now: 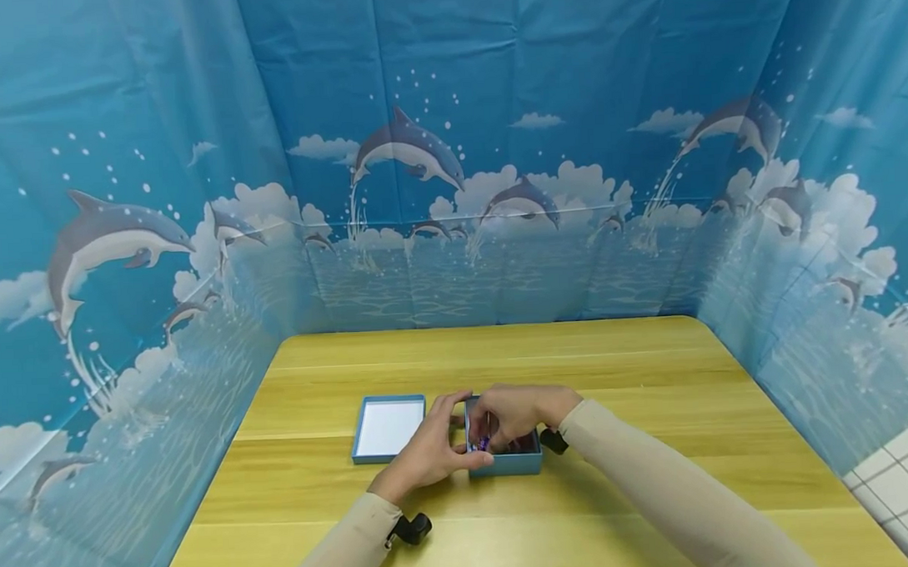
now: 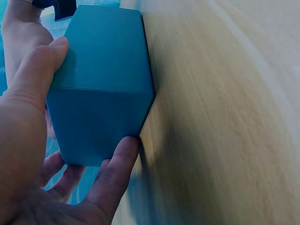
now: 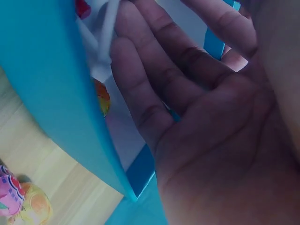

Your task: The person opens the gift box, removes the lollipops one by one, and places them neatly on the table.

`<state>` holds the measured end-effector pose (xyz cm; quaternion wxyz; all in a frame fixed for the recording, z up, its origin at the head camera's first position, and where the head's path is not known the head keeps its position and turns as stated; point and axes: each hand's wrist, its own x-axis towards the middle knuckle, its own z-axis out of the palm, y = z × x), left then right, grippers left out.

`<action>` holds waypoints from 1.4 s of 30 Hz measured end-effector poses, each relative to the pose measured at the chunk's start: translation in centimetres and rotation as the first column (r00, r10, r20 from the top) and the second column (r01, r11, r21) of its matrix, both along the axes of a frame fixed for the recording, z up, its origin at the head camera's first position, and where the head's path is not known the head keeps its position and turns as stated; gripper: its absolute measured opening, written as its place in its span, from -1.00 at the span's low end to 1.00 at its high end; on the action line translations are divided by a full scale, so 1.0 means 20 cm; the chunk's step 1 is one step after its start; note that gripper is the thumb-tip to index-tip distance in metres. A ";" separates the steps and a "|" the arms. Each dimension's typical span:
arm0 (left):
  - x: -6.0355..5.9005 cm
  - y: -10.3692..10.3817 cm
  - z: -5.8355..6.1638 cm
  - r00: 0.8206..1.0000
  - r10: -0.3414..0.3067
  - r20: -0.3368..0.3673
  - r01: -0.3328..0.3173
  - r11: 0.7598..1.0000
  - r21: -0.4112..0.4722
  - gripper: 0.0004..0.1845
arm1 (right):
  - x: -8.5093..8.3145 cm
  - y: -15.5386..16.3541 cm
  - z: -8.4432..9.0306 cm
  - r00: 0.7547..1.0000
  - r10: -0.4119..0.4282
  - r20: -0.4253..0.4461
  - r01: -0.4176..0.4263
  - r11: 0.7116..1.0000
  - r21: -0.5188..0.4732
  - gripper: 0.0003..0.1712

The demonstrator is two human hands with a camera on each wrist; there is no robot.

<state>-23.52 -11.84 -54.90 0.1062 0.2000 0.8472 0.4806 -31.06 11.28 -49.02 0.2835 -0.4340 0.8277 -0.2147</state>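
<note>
While head view hides it, candy (image 3: 18, 199) beside box (image 3: 51, 93).

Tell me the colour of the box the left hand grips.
Blue; the box shows best in the left wrist view.

Dolphin-print blue backdrop (image 1: 449, 150), wooden table (image 1: 652, 377)

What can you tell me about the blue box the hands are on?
The blue box is small, open-topped and looks like cardboard, with plain teal walls and a pale inside. It sits upright on the wooden table, just right of its lid, which lies open side up. The left hand holds its near left corner, thumb on one wall and fingers on the next. The right hand reaches in from above, its fingers touching white sticks inside. Small colourful things lie in it, too hidden to name.
</note>
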 end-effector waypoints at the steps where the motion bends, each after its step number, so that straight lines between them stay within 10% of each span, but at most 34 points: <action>1: 0.00 0.00 0.00 1.000 0.000 0.001 0.000 1.000 -0.001 0.17 | 0.00 0.00 0.00 1.000 0.000 0.005 0.000 1.000 -0.001 -0.71; 42: 0.00 0.01 0.00 1.000 0.001 -0.006 -0.001 1.000 0.000 0.16 | 0.00 0.05 -0.02 0.999 -0.020 0.038 0.023 0.996 -0.092 -0.82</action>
